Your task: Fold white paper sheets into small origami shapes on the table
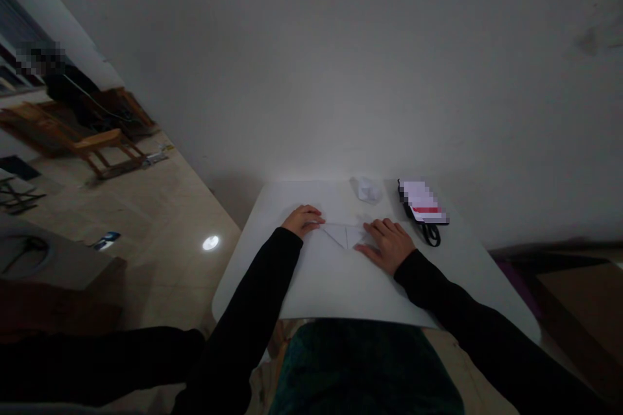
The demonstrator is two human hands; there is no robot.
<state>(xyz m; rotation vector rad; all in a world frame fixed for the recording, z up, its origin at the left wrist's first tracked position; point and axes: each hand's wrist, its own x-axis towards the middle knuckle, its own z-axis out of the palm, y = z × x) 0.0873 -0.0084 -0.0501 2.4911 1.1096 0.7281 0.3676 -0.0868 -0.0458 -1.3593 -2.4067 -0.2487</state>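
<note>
A folded white paper (344, 235) with crease lines lies on the white table (331, 292), its lower edge coming to a point. My left hand (304, 220) is at the paper's left corner, thumb and fingers closed together on it. At the paper's right side is my right hand (388, 244), its thumb and fingers spread apart, with the fingertips touching the paper. Behind the paper sits a small folded white paper piece (368, 190).
A phone-like item with a pale, partly blurred face (423, 201) and a black strap (431, 234) lies at the table's right. The wall (341, 78) rises behind the table. A person in dark clothes sits near a wooden chair (102, 139) at far left.
</note>
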